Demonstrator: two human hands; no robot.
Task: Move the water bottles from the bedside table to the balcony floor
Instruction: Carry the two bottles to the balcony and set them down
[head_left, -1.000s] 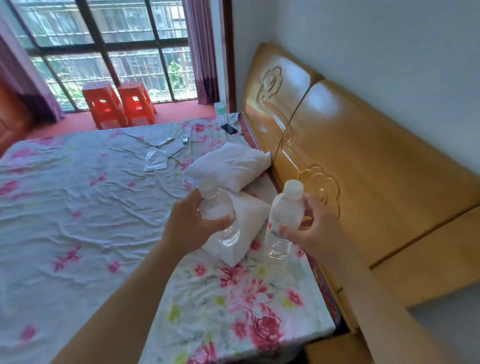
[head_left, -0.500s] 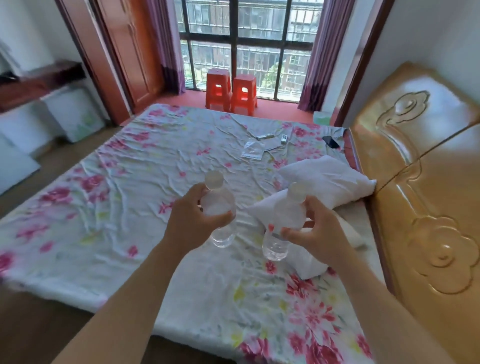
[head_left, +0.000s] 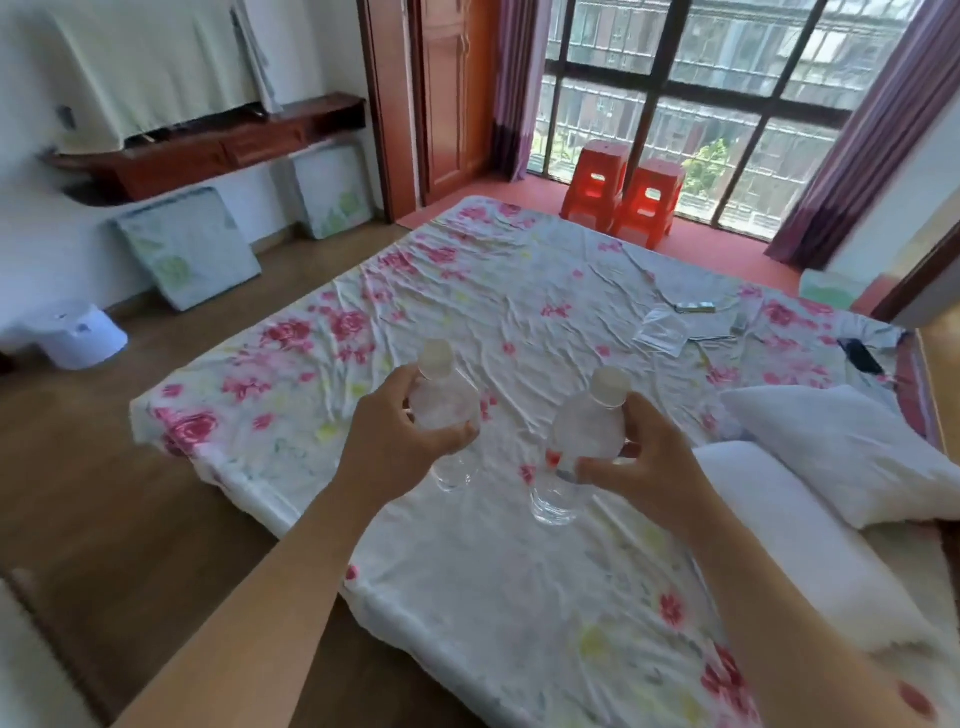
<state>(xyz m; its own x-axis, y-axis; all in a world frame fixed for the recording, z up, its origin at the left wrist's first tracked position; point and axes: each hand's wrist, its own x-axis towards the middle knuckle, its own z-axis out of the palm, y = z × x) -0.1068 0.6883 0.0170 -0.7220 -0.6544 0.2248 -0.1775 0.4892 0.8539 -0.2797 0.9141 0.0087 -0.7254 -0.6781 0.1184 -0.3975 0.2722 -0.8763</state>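
Observation:
I hold two clear plastic water bottles with white caps, upright, out in front of me above the bed. My left hand (head_left: 400, 447) is wrapped around the left water bottle (head_left: 445, 402). My right hand (head_left: 641, 467) grips the right water bottle (head_left: 584, 436) around its middle. The red balcony floor (head_left: 727, 254) lies at the far side of the bed, in front of a tall barred window. The bedside table is out of view.
A bed (head_left: 467, 291) with a wrinkled floral sheet fills the middle; two white pillows (head_left: 841, 447) lie at its right. Two red plastic stools (head_left: 623, 197) stand on the balcony floor. Brown wood floor (head_left: 93, 499) runs along the bed's left side, with a white stool (head_left: 78, 332).
The view has swung left, away from the wooden headboard and toward the room and balcony. Both hands keep their bottles, held in the same upright pose.

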